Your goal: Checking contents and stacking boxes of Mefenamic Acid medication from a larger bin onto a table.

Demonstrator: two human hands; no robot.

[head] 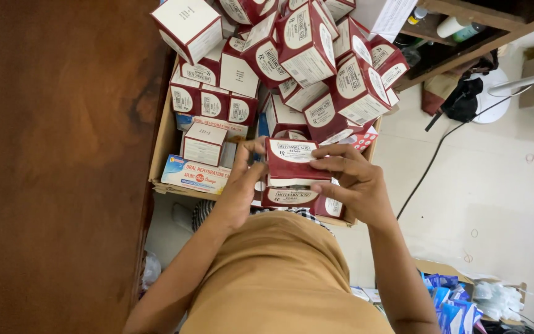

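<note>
Both my hands hold a small dark red and white medicine box [292, 162] above an open cardboard carton [163, 145]. My left hand [242, 185] grips its left end, fingers curled along the side. My right hand [353, 182] grips its right end with fingers across the top. The carton is crammed with several matching red and white boxes [307, 46], piled high and tilted at the far end. Another of the same boxes [288, 196] lies just below the held one.
A dark brown wooden surface [57, 161] fills the left side. A flat orange and blue box [196, 175] lies at the carton's near left edge. On the tiled floor [483, 185] to the right run a black cable, a shelf with bottles and blue packets.
</note>
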